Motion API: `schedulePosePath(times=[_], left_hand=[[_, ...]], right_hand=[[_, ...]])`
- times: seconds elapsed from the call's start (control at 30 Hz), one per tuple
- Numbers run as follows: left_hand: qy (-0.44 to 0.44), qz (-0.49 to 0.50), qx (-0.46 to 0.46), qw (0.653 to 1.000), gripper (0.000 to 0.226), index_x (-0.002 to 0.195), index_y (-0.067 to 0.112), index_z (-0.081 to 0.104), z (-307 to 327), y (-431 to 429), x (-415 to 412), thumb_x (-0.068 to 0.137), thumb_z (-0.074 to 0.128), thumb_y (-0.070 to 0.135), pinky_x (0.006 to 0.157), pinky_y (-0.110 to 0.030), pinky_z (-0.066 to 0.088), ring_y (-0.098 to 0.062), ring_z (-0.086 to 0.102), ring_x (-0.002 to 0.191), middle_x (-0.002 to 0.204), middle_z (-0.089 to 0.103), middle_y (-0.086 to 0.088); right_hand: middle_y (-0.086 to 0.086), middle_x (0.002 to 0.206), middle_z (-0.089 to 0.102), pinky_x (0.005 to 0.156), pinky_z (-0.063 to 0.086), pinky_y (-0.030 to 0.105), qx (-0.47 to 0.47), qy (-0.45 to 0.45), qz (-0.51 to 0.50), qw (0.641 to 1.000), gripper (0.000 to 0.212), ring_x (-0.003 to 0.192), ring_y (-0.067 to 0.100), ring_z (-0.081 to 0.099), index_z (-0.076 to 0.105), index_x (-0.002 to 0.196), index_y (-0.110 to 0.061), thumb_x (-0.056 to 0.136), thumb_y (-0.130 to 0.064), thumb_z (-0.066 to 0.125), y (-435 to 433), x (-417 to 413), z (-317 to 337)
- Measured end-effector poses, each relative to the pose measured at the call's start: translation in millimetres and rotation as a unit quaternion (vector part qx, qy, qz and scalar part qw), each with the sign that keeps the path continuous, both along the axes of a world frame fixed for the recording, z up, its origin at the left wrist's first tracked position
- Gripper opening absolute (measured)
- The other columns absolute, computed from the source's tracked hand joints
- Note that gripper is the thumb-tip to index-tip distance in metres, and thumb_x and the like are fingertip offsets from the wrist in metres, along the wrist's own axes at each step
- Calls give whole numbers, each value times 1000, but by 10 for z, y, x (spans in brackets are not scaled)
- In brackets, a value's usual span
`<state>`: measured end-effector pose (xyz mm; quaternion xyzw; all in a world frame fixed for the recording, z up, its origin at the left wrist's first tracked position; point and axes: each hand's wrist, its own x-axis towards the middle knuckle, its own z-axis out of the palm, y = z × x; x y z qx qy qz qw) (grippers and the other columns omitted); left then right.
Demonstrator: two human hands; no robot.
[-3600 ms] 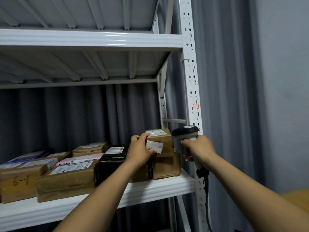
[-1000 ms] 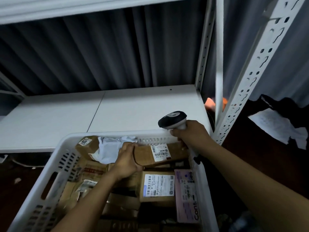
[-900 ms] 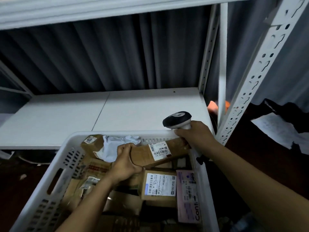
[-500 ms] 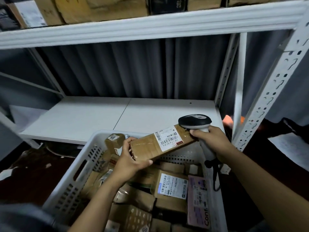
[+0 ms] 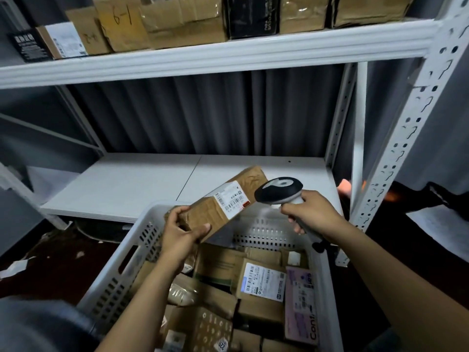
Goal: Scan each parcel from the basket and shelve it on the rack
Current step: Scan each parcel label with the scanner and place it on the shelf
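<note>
The long brown parcel [image 5: 210, 212] is held tilted above the white plastic basket [image 5: 119, 278], its barcode label [image 5: 231, 199] just beside the head of the barcode scanner [image 5: 279, 190]. The left hand [image 5: 181, 232] grips the parcel's near end, thumb on top. The right hand [image 5: 313, 212] is wrapped round the scanner's handle. The basket holds many cardboard parcels and a pink packet [image 5: 300, 308]. Both forearms reach forward over it. Boxes line the rack's upper shelf [image 5: 228, 54].
</note>
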<state>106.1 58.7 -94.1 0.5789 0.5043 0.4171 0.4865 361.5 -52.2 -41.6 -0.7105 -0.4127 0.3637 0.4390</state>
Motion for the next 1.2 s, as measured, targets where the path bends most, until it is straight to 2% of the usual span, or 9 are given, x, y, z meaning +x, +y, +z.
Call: schedulePosePath(times=[0.1,0.2,0.33,0.5,0.67,0.8,0.93,1.07,1.2], left_hand=[[-18,29,8,999,57,114,15,49,-9,77,-63,70,77,-9,76,-24,49,-13,58,92,108,60,-5],[-18,35,10,999,58,114,16,50,-33,131,-102,70,77,-10,84,-31,48,-19,58,98,108,60,-5],[-11,30,10,999,58,114,16,49,-59,133,-97,70,77,-10,75,-23,47,-8,57,88,102,60,-1],[-3,32,6,999,59,114,17,51,-114,154,-95,69,78,-9,73,-20,46,-16,57,95,111,61,-7],[3,31,9,999,60,116,16,51,-98,154,-95,69,79,-8,75,-24,47,-17,57,95,107,60,-5],[11,28,6,1000,61,117,18,51,-103,156,-81,69,80,-6,83,-28,47,-16,58,96,108,61,-5],[18,26,7,999,60,118,20,51,-45,125,-63,71,81,0,74,-23,47,-6,56,90,107,60,0],[10,40,7,999,57,117,23,51,70,82,-73,72,82,8,65,-19,46,-17,58,99,111,60,-2],[8,39,10,999,52,117,26,51,317,7,-42,75,81,21,86,-30,49,-20,57,106,115,60,-1]], right_hand=[[6,52,57,45,43,27,5,-9,21,1000,12,40,21,50,60,73,-2,84,-6,62,-15,0,37],[7,51,58,44,42,27,12,-22,25,999,12,40,22,50,60,73,-2,83,-8,63,-25,21,67],[8,52,58,45,43,26,16,-40,36,998,14,40,22,50,60,73,-2,84,-10,63,-23,41,92],[10,53,59,45,43,27,14,-46,34,998,16,39,21,50,60,71,-3,84,-10,63,-12,39,114],[9,52,58,45,43,27,14,-52,35,998,20,39,21,50,58,65,-7,84,-10,62,11,28,125],[8,52,58,45,43,29,12,-58,36,998,17,39,20,50,59,67,-6,84,-10,61,29,17,143],[8,52,58,44,42,27,17,-50,26,998,13,38,20,50,62,79,2,84,-10,62,59,16,159],[8,53,61,48,46,30,41,-55,-5,998,15,42,22,54,62,84,2,83,-13,65,16,0,198],[9,56,64,54,51,37,70,-40,-74,994,12,47,25,59,62,81,-5,85,-15,67,-160,-52,294]])
